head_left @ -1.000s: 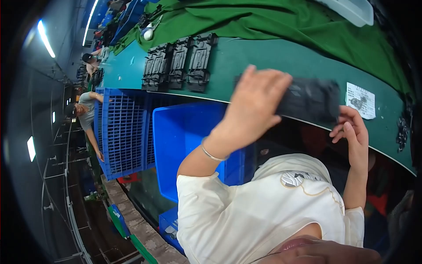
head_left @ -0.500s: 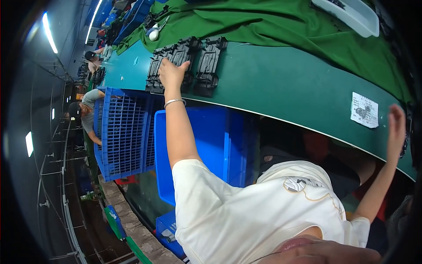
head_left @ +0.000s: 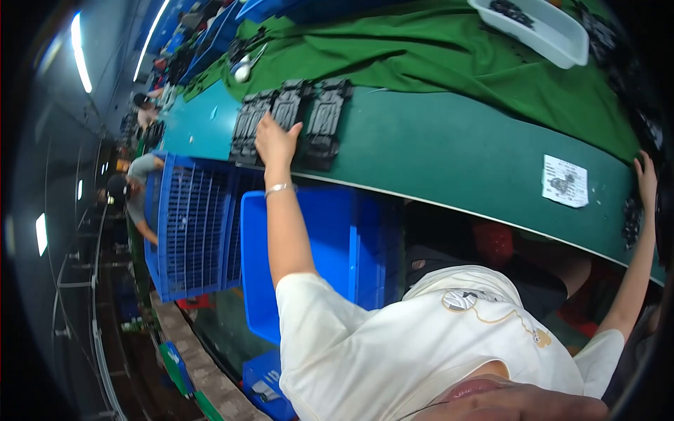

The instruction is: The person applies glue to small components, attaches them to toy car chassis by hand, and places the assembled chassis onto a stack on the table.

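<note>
"Which step is in hand over there?"

"Placing or taking hold of the black parts, I'd judge; the left hand [head_left: 276, 145] lies over the lower portion of a long, ridged piece of moulded black plastic [head_left: 288, 105], fingers toward the left, thumb out to the right; the piece sits on the smooth dark-green tabletop [head_left: 421, 140], with a similar black piece [head_left: 324, 126] just to its right and more crowded on its left [head_left: 247, 130]."

"Is it gripping?"

"The fingers are spread, the thumb stands apart; whether they press, pinch or merely rest, I cannot tell."

"And the right hand [head_left: 646, 182]?"

"Far off at the other end, beside a heap of small glossy black bits [head_left: 632, 221]; its fingers look stretched, but whether they grasp anything I cannot tell either."

"What does the next move call for?"

"An even hold on both long edges, I'd say, if that piece is to be shifted; care on the left, too, where its neighbours press close."

"What can't you make out?"

"How many pieces crowd on the left; the right fingertips, dim at the far edge; the print on the white paper sheet [head_left: 565, 181]; the shallow white plastic tray [head_left: 562, 59] is cut off at the top; the left arm hides part of the deep blue plastic bin [head_left: 295, 245]."
</note>
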`<action>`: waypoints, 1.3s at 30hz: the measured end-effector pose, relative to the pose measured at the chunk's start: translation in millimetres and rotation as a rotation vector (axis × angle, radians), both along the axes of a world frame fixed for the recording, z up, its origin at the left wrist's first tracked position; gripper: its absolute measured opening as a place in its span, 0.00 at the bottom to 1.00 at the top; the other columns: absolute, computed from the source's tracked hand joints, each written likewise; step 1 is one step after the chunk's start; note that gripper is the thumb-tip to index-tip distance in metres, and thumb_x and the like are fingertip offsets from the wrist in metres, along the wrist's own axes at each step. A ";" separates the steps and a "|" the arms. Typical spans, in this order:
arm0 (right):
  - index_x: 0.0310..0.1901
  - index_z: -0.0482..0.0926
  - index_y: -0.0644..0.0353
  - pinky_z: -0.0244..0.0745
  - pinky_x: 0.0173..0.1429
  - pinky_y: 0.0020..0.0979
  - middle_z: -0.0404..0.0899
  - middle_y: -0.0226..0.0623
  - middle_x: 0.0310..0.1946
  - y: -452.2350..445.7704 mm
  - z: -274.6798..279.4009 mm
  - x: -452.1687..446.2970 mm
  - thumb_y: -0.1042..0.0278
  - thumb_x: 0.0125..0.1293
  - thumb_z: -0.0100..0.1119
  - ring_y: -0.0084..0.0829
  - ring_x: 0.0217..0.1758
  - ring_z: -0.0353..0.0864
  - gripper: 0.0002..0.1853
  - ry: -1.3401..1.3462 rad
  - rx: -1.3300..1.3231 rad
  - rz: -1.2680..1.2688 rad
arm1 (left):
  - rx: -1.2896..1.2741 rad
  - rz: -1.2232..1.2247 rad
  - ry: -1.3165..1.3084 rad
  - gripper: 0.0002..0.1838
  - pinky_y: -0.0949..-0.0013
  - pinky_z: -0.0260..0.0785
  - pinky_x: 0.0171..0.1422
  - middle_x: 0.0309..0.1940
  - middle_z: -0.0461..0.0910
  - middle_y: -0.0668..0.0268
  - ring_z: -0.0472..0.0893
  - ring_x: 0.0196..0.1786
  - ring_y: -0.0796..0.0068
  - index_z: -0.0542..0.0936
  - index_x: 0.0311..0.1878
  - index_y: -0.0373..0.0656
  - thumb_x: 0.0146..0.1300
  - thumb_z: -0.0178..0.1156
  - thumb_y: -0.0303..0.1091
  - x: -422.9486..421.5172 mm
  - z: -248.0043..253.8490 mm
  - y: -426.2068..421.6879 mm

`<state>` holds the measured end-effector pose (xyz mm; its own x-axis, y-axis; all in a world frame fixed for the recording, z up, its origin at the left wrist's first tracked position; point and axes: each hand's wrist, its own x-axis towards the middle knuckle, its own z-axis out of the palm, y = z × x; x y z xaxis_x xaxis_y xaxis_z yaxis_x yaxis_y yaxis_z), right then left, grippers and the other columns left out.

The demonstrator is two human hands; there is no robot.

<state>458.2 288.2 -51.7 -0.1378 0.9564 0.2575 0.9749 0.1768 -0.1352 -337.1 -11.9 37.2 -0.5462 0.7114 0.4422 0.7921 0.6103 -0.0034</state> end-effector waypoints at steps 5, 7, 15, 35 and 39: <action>0.54 0.67 0.64 0.57 0.61 0.32 0.65 0.46 0.56 -55.2 54.3 -52.1 0.61 0.59 0.52 0.40 0.60 0.63 0.23 -0.086 0.098 0.008 | 0.293 -0.404 -0.171 0.23 0.63 0.60 0.56 0.47 0.70 0.53 0.69 0.52 0.56 0.68 0.51 0.34 0.51 0.60 0.31 64.6 23.2 7.9; 0.46 0.71 0.66 0.62 0.57 0.32 0.70 0.45 0.50 -76.0 86.6 -77.8 0.61 0.57 0.53 0.40 0.57 0.67 0.19 0.022 0.193 0.065 | 0.310 -0.495 -0.339 0.18 0.67 0.61 0.56 0.46 0.73 0.54 0.72 0.50 0.60 0.70 0.49 0.34 0.53 0.56 0.26 97.2 29.2 14.4; 0.28 0.70 0.59 0.60 0.33 0.16 0.66 0.22 0.22 -142.0 192.3 -141.1 0.69 0.58 0.57 0.13 0.27 0.64 0.07 1.206 0.520 0.259 | 0.339 -1.120 -0.660 0.15 0.66 0.64 0.54 0.41 0.77 0.57 0.75 0.46 0.63 0.73 0.45 0.34 0.52 0.54 0.22 259.8 31.4 31.7; 0.35 0.71 0.63 0.69 0.39 0.34 0.69 0.43 0.34 -193.7 114.1 -183.1 0.75 0.49 0.58 0.42 0.34 0.74 0.10 0.185 0.132 -0.112 | 0.138 -0.650 -2.406 0.25 0.65 0.64 0.56 0.48 0.69 0.58 0.71 0.52 0.67 0.62 0.57 0.35 0.57 0.52 0.32 343.2 -2.4 5.9; 0.36 0.72 0.63 0.69 0.36 0.32 0.70 0.42 0.32 -195.7 95.9 -163.7 0.75 0.52 0.57 0.38 0.32 0.74 0.09 0.075 0.108 -0.098 | 0.285 -0.621 -2.308 0.24 0.66 0.64 0.56 0.48 0.69 0.59 0.71 0.50 0.69 0.62 0.56 0.33 0.57 0.51 0.31 328.8 -9.4 5.1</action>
